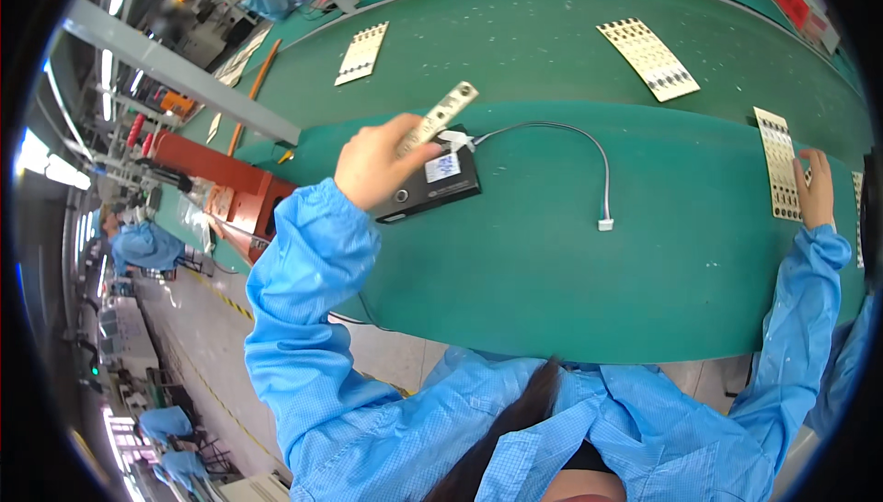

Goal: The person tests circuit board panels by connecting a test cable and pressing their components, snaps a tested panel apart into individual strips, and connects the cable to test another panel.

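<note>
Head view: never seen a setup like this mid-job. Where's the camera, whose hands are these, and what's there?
No machine here: these are a person's bare hands, filmed by a fisheye camera on their head, so straight edges bend. The left hand holds a cream strip near a black box. The right hand is at a cream board; its grip is unclear. On the green surface lies a cable with a white connector. More boards lie farther off.

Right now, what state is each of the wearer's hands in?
Left hand: closed, holding a narrow cream strip.
Right hand: at a cream panel; grip cannot be told.
</note>
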The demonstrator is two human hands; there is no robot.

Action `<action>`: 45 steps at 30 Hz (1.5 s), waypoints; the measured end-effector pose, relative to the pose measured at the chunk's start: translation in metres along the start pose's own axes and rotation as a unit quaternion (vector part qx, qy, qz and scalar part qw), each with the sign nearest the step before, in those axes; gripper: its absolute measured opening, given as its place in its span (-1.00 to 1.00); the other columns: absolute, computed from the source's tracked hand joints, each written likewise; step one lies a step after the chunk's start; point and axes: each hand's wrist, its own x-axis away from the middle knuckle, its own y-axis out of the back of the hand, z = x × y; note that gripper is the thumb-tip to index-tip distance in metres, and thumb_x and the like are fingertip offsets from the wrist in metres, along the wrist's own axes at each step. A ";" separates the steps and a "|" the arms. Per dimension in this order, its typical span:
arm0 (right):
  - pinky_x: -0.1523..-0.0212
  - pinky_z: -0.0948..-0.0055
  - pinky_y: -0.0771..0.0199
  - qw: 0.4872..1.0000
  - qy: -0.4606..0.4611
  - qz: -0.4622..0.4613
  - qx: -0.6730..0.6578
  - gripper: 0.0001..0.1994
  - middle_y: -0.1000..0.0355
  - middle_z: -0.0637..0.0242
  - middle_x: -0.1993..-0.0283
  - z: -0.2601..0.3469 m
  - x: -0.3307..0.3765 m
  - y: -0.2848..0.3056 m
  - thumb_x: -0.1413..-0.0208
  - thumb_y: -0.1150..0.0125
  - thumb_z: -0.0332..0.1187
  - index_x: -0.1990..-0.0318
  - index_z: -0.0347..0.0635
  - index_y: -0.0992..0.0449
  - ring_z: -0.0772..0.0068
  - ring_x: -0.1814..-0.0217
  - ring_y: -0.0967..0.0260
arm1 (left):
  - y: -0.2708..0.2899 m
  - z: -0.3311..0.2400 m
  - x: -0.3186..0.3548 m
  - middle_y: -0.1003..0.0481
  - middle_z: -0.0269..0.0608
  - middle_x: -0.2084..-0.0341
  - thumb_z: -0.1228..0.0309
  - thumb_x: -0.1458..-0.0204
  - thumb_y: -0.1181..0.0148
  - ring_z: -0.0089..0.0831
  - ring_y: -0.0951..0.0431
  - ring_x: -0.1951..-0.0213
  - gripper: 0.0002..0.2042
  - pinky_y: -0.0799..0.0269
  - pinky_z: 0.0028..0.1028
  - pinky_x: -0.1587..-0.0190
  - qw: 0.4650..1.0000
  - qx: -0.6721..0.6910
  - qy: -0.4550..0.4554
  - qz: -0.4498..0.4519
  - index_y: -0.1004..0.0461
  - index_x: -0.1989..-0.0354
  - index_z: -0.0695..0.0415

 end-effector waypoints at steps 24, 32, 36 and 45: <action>-0.13 0.22 -0.29 0.972 0.035 0.002 -0.234 -0.74 -0.34 0.06 0.02 0.232 -0.071 -0.098 -0.01 -0.20 -0.53 0.10 -0.29 -0.42 -0.03 -0.07 -0.28 | 0.009 0.473 -0.185 -0.57 -0.05 0.31 0.28 0.14 -0.41 -0.25 -0.59 0.36 -0.50 -0.45 -0.28 0.31 0.817 0.274 0.366 -0.351 -0.46 0.04 0.29; -0.27 0.14 -0.19 0.989 0.041 -0.034 -0.137 -0.50 -0.27 -0.01 -0.21 0.221 -0.089 -0.134 -0.04 -0.28 -0.36 -0.16 -0.22 -0.33 -0.08 -0.27 -0.20 | 0.033 0.526 -0.156 -0.42 0.09 -0.08 0.26 0.15 -0.42 -0.19 -0.46 -0.09 -0.23 -0.39 -0.32 -0.03 0.818 0.211 0.377 -0.380 -0.20 -0.22 0.36; -0.32 0.07 -0.14 0.994 -0.082 0.052 -0.051 -0.15 -0.23 -0.13 -0.26 0.202 -0.112 -0.163 0.05 -0.32 0.18 -0.27 -0.24 -0.24 -0.16 -0.33 -0.14 | -0.008 0.404 -0.176 -0.44 -0.06 -0.08 0.29 -0.01 -0.30 -0.31 -0.48 -0.07 -0.42 -0.37 -0.32 0.00 0.826 0.412 0.308 -0.230 -0.23 -0.20 0.15; -0.21 0.03 -0.29 0.964 -0.222 0.126 -0.073 0.01 -0.29 -0.10 -0.16 0.227 -0.159 -0.145 0.30 -0.39 0.28 -0.33 -0.01 -0.19 -0.12 -0.25 -0.20 | 0.045 0.183 -0.106 -0.45 -0.13 -0.09 0.40 -0.18 -0.10 -0.34 -0.46 -0.10 -0.57 -0.26 -0.36 -0.17 0.932 0.336 0.080 -0.108 -0.26 -0.23 0.13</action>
